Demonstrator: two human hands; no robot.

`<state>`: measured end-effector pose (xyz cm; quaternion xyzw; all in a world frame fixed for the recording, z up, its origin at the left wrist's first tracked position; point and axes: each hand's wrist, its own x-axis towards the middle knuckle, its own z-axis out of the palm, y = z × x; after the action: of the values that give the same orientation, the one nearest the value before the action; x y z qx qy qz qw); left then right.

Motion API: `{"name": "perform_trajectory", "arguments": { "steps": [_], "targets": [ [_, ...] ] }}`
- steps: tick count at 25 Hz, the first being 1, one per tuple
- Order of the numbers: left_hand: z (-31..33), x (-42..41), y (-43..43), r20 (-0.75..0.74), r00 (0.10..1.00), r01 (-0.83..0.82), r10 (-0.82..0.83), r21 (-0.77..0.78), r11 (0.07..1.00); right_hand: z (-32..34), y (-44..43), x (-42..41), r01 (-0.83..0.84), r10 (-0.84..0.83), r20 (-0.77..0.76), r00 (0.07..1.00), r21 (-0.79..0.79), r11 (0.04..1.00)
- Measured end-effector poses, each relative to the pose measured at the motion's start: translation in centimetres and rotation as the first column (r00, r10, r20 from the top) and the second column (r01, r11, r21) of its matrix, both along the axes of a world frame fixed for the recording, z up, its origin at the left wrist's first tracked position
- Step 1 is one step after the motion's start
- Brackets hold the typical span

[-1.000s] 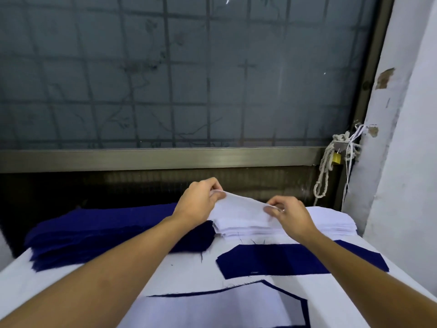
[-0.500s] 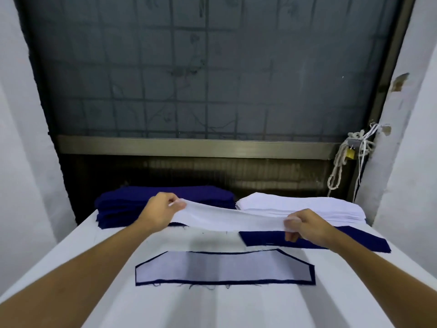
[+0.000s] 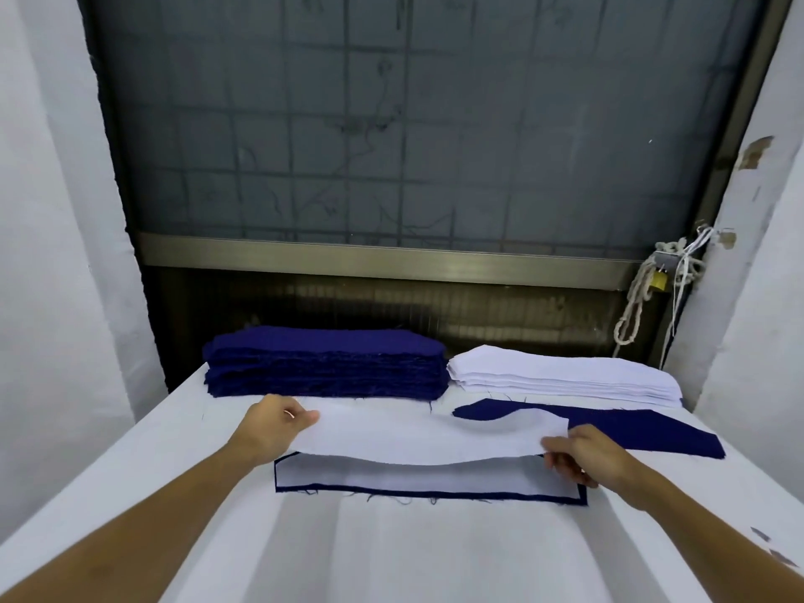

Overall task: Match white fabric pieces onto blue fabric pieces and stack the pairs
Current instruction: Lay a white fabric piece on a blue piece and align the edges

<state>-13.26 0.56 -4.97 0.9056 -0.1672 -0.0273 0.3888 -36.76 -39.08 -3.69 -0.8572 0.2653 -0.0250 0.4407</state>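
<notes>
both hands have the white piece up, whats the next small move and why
Probably shift the white piece right and slightly away, then lower it onto the bare blue piece. The left hand and right hand pinch its ends, and it hangs over the finished pair, which already has its white layer.

held piece (image 3: 426, 437): white | far stacks (image 3: 326, 363): navy, (image 3: 561, 376) white | table (image 3: 391, 550): white

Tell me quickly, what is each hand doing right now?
Left hand: pinches the left end of the white fabric piece.
Right hand: pinches its right end.
</notes>
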Motion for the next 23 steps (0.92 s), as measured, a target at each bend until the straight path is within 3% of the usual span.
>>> {"name": "perform_trajectory", "arguments": {
  "steps": [5, 8, 12, 16, 23],
  "targets": [
    [-1.6, 0.3, 0.1, 0.041, 0.998, -0.044, 0.038, 0.184, 0.982, -1.8, 0.5, -0.6, -0.004, 0.003, -0.020, 1.000, -0.049, 0.999],
    [-2.7, 0.3, -0.1, 0.053, 0.997, -0.059, 0.048, 0.222, 0.973, -3.1, 0.7, -1.1, 0.051, -0.048, 0.060, 0.997, -0.047, 0.998],
    [-3.9, 0.0, -0.4, 0.099, 0.993, -0.088, 0.061, 0.293, 0.952, -4.8, 1.0, -1.7, 0.136, -0.092, 0.160, 0.983, -0.286, 0.949],
    [-4.4, -0.4, -0.3, 0.165, 0.983, -0.123, 0.078, 0.281, 0.952, -5.8, 1.0, -1.7, 0.108, -0.050, 0.136, 0.989, -0.467, 0.878],
    [-4.9, -1.2, 0.0, 0.185, 0.974, -0.173, 0.131, 0.229, 0.958, -6.6, 0.9, -1.7, 0.148, -0.065, 0.172, 0.983, -0.526, 0.838]
  ]
}}
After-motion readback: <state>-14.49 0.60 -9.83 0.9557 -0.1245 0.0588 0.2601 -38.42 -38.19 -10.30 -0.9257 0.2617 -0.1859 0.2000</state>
